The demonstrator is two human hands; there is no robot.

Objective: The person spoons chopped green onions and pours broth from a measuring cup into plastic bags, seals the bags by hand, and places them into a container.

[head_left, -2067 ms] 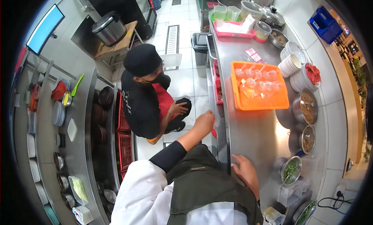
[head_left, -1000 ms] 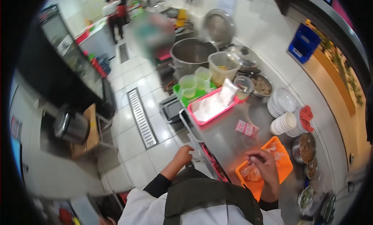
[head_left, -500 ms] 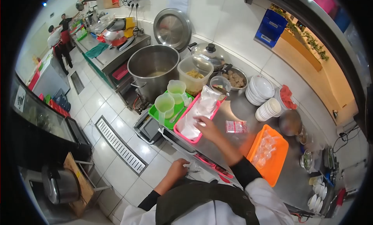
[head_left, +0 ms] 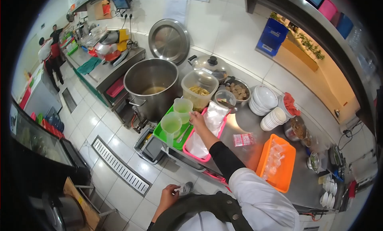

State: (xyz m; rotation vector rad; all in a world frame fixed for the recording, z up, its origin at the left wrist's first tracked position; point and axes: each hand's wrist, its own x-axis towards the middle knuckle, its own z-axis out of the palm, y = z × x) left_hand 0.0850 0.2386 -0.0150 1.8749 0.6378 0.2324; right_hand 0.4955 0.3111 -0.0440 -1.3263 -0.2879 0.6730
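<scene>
Head view: right hand (head_left: 196, 119) curls at the rear jug (head_left: 183, 106); left hand (head_left: 170, 195) pinches clear plastic (head_left: 185, 188).

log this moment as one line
right hand: at rear jug, grip unclear | left hand: curled, contents unclear | front jug: on green tray | orange basket: holds clear bags

Two translucent, green-tinted jugs (head_left: 171, 124) stand upright on a green tray (head_left: 160, 134).

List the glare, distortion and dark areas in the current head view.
Head view: wide-angle distortion bows straight edges; black shading rounds the corners; glare whitens part of the stainless-steel counter; bright reflections spot the glossy white floor tiles.
</scene>
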